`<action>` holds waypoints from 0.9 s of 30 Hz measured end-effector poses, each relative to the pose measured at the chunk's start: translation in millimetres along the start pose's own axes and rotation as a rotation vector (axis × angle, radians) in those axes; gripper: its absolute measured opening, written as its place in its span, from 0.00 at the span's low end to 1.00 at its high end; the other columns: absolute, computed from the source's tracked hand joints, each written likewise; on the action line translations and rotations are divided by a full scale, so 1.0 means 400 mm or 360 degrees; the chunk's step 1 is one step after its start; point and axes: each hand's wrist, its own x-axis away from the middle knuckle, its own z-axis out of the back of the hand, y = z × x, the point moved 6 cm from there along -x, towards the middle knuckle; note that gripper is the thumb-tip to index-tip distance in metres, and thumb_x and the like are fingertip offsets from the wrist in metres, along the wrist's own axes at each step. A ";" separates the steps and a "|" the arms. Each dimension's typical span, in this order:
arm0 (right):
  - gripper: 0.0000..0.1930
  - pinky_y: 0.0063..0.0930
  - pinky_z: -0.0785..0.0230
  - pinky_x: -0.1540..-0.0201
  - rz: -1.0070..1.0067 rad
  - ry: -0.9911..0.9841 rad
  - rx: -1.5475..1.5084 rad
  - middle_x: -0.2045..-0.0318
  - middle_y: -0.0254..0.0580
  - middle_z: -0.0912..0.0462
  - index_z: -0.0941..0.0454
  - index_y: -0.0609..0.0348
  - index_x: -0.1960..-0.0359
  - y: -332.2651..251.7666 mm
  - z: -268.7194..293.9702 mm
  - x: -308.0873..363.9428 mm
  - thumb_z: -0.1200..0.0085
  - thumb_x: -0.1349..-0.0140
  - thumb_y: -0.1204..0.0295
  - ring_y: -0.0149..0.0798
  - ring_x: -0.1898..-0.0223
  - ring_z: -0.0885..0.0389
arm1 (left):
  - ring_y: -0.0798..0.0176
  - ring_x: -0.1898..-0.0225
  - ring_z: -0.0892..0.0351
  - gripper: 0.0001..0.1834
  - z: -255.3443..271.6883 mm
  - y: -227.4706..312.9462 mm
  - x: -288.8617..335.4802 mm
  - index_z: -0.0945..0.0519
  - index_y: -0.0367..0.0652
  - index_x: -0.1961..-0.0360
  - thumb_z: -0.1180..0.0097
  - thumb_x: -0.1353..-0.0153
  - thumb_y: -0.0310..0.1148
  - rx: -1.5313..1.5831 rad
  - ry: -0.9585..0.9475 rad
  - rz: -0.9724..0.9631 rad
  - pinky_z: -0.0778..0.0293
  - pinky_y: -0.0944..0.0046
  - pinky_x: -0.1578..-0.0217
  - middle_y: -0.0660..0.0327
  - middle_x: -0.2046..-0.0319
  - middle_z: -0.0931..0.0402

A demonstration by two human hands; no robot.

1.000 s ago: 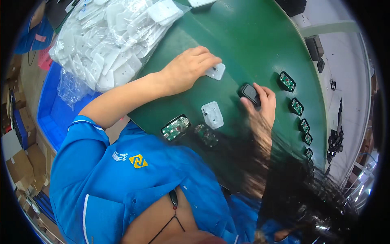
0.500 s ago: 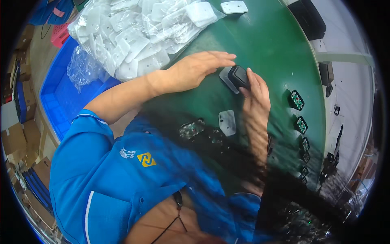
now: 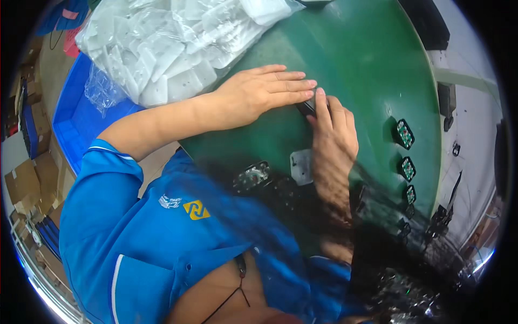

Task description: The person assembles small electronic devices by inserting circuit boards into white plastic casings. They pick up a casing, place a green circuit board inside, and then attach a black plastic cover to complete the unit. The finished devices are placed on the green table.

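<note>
A small black rounded casing (image 3: 306, 108) lies on the green table top, mostly hidden beneath my fingers. My left hand (image 3: 261, 93) reaches in from the left, fingers stretched flat, their tips resting over the casing's top. Around its right side my right hand (image 3: 335, 127) is closed, fingertips up against those of the left. Just below the hands lies a translucent white plate (image 3: 301, 167) with small holes. Left of that plate sits a casing piece with a circuit board (image 3: 252, 175), partly blurred by dark strands across the view.
A clear bag of translucent white plates (image 3: 178, 48) lies at the upper left, beside a blue bin (image 3: 70, 121). Several green circuit boards in black shells (image 3: 403, 134) stand in a row along the right side. Black boxes (image 3: 429, 21) lie beyond the table's right edge.
My left hand has come down over the black casing, covering its top. My right fingers have closed in on it. The pale plate seen beneath the casing is now hidden.
</note>
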 end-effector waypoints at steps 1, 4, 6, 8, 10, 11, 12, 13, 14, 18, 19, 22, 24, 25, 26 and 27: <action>0.23 0.34 0.28 0.58 -0.0030 0.0006 -0.0028 0.57 0.41 0.23 0.25 0.58 0.50 0.007 0.001 0.004 0.40 0.52 0.77 0.43 0.57 0.24 | 0.59 0.38 0.34 0.25 0.000 0.008 -0.007 0.29 0.44 0.43 0.51 0.44 0.25 -0.0064 -0.0015 -0.0027 0.37 0.56 0.39 0.62 0.40 0.32; 0.23 0.34 0.28 0.59 -0.0133 -0.0030 -0.0321 0.59 0.40 0.23 0.24 0.55 0.51 0.025 0.015 -0.013 0.39 0.52 0.75 0.42 0.57 0.24 | 0.57 0.43 0.29 0.26 -0.004 0.016 -0.010 0.28 0.40 0.46 0.44 0.49 0.28 -0.0173 0.0070 -0.0072 0.31 0.59 0.45 0.58 0.43 0.30; 0.20 0.35 0.29 0.57 -0.0163 -0.0056 -0.0472 0.60 0.39 0.23 0.24 0.54 0.51 0.058 0.011 -0.020 0.40 0.49 0.70 0.44 0.57 0.25 | 0.51 0.48 0.26 0.29 -0.002 0.027 -0.033 0.27 0.35 0.51 0.36 0.58 0.26 -0.0170 0.0151 -0.0119 0.27 0.58 0.49 0.52 0.47 0.27; 0.19 0.37 0.30 0.56 -0.0173 -0.0138 -0.0584 0.61 0.41 0.22 0.23 0.55 0.51 0.088 0.010 -0.039 0.42 0.46 0.66 0.46 0.57 0.25 | 0.51 0.51 0.25 0.25 0.001 0.026 -0.055 0.26 0.37 0.53 0.38 0.55 0.29 -0.0192 0.0218 -0.0142 0.26 0.57 0.52 0.53 0.51 0.26; 0.19 0.38 0.31 0.54 -0.0231 -0.0241 -0.0705 0.61 0.43 0.22 0.23 0.56 0.52 0.126 0.000 -0.043 0.43 0.44 0.63 0.47 0.56 0.25 | 0.50 0.54 0.24 0.21 -0.006 0.021 -0.082 0.26 0.37 0.55 0.39 0.53 0.30 -0.0156 0.0264 -0.0185 0.26 0.57 0.55 0.52 0.57 0.25; 0.19 0.38 0.31 0.53 -0.0309 -0.0226 -0.0800 0.61 0.43 0.21 0.23 0.56 0.52 0.147 -0.008 -0.046 0.44 0.43 0.62 0.47 0.55 0.25 | 0.50 0.56 0.25 0.20 -0.001 0.020 -0.095 0.26 0.37 0.56 0.39 0.53 0.29 -0.0039 0.0238 -0.0107 0.26 0.57 0.56 0.53 0.58 0.24; 0.19 0.38 0.32 0.52 -0.0408 -0.0214 -0.0882 0.61 0.44 0.21 0.23 0.56 0.52 0.170 -0.020 -0.044 0.44 0.43 0.61 0.47 0.55 0.25 | 0.50 0.57 0.25 0.19 -0.004 0.014 -0.113 0.25 0.37 0.57 0.40 0.52 0.28 -0.0013 0.0238 -0.0110 0.27 0.57 0.57 0.53 0.59 0.24; 0.20 0.38 0.32 0.52 -0.0498 -0.0198 -0.0971 0.61 0.44 0.21 0.23 0.57 0.52 0.185 -0.027 -0.038 0.44 0.42 0.60 0.48 0.55 0.25 | 0.50 0.59 0.25 0.18 -0.007 0.007 -0.127 0.25 0.37 0.57 0.40 0.52 0.28 0.0005 0.0239 -0.0107 0.27 0.56 0.57 0.53 0.60 0.24; 0.20 0.38 0.32 0.51 -0.0621 -0.0135 -0.1037 0.60 0.45 0.21 0.23 0.57 0.52 0.197 -0.020 -0.031 0.45 0.42 0.58 0.48 0.55 0.24 | 0.49 0.60 0.25 0.16 -0.013 -0.004 -0.140 0.25 0.38 0.58 0.41 0.49 0.27 0.0100 0.0199 -0.0039 0.28 0.56 0.57 0.53 0.61 0.24; 0.19 0.30 0.32 0.54 -0.0735 0.0460 -0.0889 0.59 0.42 0.20 0.23 0.58 0.51 0.249 0.091 0.058 0.43 0.41 0.62 0.38 0.58 0.23 | 0.56 0.67 0.21 0.14 -0.061 -0.072 -0.219 0.24 0.35 0.55 0.45 0.39 0.33 0.0517 0.0089 0.0410 0.26 0.61 0.63 0.52 0.66 0.21; 0.18 0.27 0.31 0.55 -0.0764 0.0567 -0.0854 0.59 0.41 0.20 0.23 0.58 0.51 0.259 0.137 0.091 0.42 0.41 0.63 0.35 0.58 0.22 | 0.60 0.69 0.20 0.15 -0.076 -0.093 -0.249 0.24 0.34 0.55 0.46 0.38 0.34 0.0663 -0.0019 0.0594 0.25 0.63 0.64 0.52 0.67 0.21; 0.13 0.24 0.32 0.54 -0.1055 0.0719 -0.0658 0.61 0.38 0.19 0.21 0.58 0.54 0.317 0.259 0.274 0.44 0.40 0.69 0.30 0.59 0.22 | 0.70 0.69 0.23 0.18 -0.142 -0.142 -0.351 0.24 0.33 0.53 0.49 0.35 0.38 0.0941 -0.0298 0.0726 0.25 0.71 0.66 0.59 0.67 0.22; 0.12 0.24 0.31 0.59 -0.1233 0.0832 -0.0502 0.66 0.39 0.21 0.21 0.60 0.56 0.352 0.303 0.415 0.44 0.42 0.73 0.32 0.64 0.23 | 0.73 0.69 0.23 0.18 -0.174 -0.166 -0.387 0.24 0.34 0.52 0.52 0.33 0.40 0.0998 -0.0519 0.0898 0.26 0.73 0.65 0.61 0.66 0.22; 0.12 0.24 0.31 0.59 -0.1367 0.0777 -0.0486 0.65 0.39 0.21 0.21 0.60 0.56 0.354 0.313 0.478 0.44 0.42 0.74 0.31 0.64 0.23 | 0.73 0.70 0.23 0.18 -0.187 -0.193 -0.396 0.25 0.36 0.52 0.53 0.32 0.40 0.1054 -0.0573 0.0981 0.25 0.74 0.66 0.61 0.67 0.22; 0.13 0.24 0.31 0.60 -0.1462 0.0708 -0.0457 0.63 0.39 0.21 0.21 0.59 0.56 0.348 0.320 0.543 0.43 0.43 0.74 0.31 0.65 0.23 | 0.73 0.71 0.23 0.18 -0.188 -0.190 -0.405 0.25 0.36 0.53 0.53 0.32 0.40 0.1084 -0.0641 0.1016 0.25 0.74 0.67 0.61 0.69 0.21; 0.14 0.24 0.31 0.60 -0.1587 0.0568 -0.0490 0.62 0.39 0.21 0.21 0.59 0.56 0.331 0.324 0.596 0.41 0.45 0.73 0.32 0.64 0.23 | 0.73 0.72 0.23 0.17 -0.183 -0.185 -0.416 0.26 0.36 0.54 0.53 0.32 0.41 0.1120 -0.0711 0.1053 0.25 0.74 0.69 0.61 0.70 0.21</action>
